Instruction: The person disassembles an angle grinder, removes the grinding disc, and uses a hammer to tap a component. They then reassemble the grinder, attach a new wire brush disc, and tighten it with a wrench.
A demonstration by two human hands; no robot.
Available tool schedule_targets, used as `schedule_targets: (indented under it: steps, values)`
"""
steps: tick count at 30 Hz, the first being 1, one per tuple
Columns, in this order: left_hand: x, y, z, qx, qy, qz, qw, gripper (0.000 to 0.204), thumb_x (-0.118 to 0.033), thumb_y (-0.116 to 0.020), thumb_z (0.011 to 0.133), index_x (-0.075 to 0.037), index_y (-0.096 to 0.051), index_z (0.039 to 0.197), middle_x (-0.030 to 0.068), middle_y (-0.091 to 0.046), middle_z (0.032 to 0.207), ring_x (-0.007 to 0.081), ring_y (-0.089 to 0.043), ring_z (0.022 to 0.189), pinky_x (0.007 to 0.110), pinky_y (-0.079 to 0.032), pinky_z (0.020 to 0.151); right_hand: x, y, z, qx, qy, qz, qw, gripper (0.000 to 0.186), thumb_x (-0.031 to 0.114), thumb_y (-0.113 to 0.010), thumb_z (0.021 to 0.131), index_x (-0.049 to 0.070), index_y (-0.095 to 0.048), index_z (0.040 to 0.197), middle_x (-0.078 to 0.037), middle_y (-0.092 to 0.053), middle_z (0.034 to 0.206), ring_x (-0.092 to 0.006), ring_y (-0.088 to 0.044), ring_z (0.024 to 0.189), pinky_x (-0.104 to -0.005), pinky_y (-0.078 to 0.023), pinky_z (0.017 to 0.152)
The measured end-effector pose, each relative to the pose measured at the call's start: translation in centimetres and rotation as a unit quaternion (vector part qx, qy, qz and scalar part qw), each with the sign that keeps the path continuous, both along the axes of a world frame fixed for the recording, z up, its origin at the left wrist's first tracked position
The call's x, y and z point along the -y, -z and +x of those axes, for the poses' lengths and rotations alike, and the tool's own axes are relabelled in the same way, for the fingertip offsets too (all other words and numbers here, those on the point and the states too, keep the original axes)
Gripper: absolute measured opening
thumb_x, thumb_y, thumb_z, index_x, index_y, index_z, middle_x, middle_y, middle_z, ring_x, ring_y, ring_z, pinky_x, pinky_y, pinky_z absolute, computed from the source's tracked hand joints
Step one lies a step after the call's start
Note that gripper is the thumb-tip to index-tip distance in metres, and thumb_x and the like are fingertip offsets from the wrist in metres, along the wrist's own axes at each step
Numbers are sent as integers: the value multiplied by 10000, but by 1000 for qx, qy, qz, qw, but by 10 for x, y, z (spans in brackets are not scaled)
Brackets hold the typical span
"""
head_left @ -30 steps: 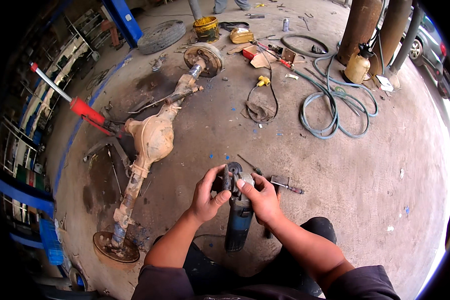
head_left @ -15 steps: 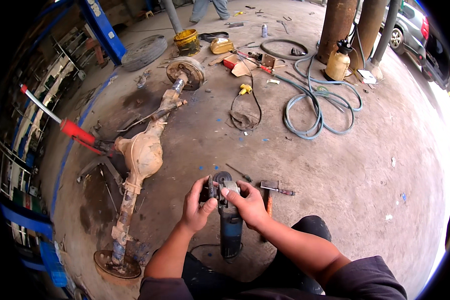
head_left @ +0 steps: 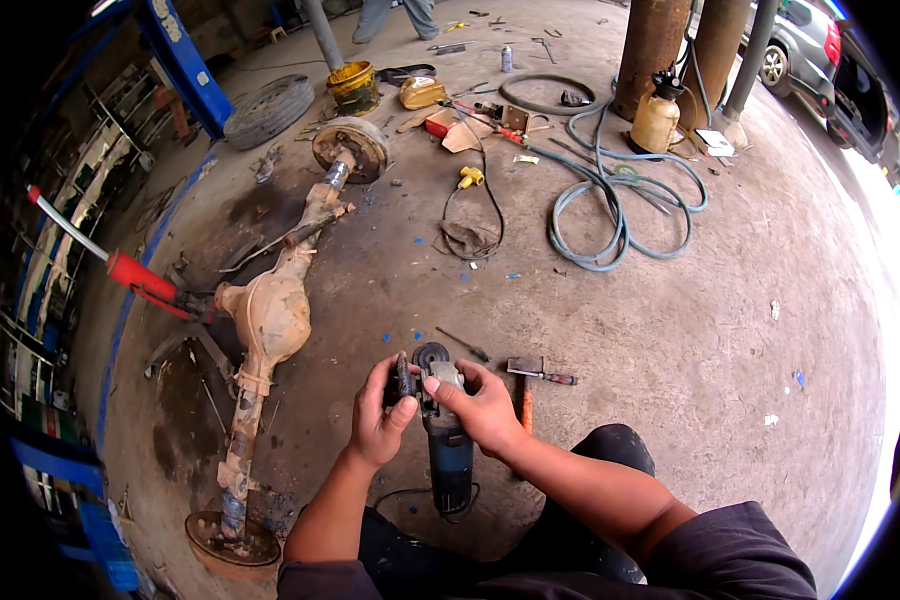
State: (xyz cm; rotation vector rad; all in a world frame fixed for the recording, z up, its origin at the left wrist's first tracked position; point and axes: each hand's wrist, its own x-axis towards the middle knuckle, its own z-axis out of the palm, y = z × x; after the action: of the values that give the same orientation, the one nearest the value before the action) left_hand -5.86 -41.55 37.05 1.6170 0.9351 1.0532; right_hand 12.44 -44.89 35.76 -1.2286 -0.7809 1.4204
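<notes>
In front of my knees stands a blue and black angle grinder [head_left: 451, 462], its metal head pointing away from me and a round dark disc [head_left: 431, 354] at its far end. My right hand [head_left: 486, 408] is closed around the grinder's head, thumb on top. My left hand [head_left: 378, 420] pinches a dark, ridged piece [head_left: 402, 381], seen nearly edge-on, between thumb and fingers. It is upright, close beside the left of the grinder's head. Whether the two touch is unclear. The grinder's cord [head_left: 395, 492] curves by my legs.
Left lies a rusty vehicle axle [head_left: 278, 312] with a red-handled jack [head_left: 142, 275] against it. A screwdriver [head_left: 462, 343] and an orange-handled hammer [head_left: 526, 400] lie just ahead. Farther off are a coiled blue-grey hose [head_left: 620, 225], a yellow bucket [head_left: 353, 88] and a tire [head_left: 268, 112].
The whole view has shifted slightly, moving everything a little leftward. My left hand's ridged piece stands slightly farther from the grinder's head. Both grips stay the same.
</notes>
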Motion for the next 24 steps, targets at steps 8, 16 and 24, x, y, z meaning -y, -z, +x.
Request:
schedule_targets:
  steps: [8,16,24]
  values:
    - [0,-7,1,-19,2,8,1000,759,-530,-662,955,72,-491,1384,113,-651,1175,169,-609,1039,327,-496,940,1,-6,1,22,-1,-5,1000,937,445,-841,855,-197,-446,1411,-226,-686,1218,-227,-663,1106,-341,-522,960]
    - [-1,-6,1,-22,1,21,1000,754,-523,-651,964,80,-491,1387,133,-658,1187,199,-619,1083,348,-490,970,1,-2,-1,42,10,5,999,909,447,-840,856,-194,-478,1389,-222,-695,1204,-219,-667,1097,-335,-525,948]
    - [-1,-5,-2,49,31,-65,996,932,-553,-749,905,58,-371,1499,130,-575,1382,201,-543,1246,360,-448,1054,-3,2,-1,-15,21,21,999,899,423,-843,867,-190,-461,1403,-197,-690,1218,-205,-657,1106,-331,-521,958]
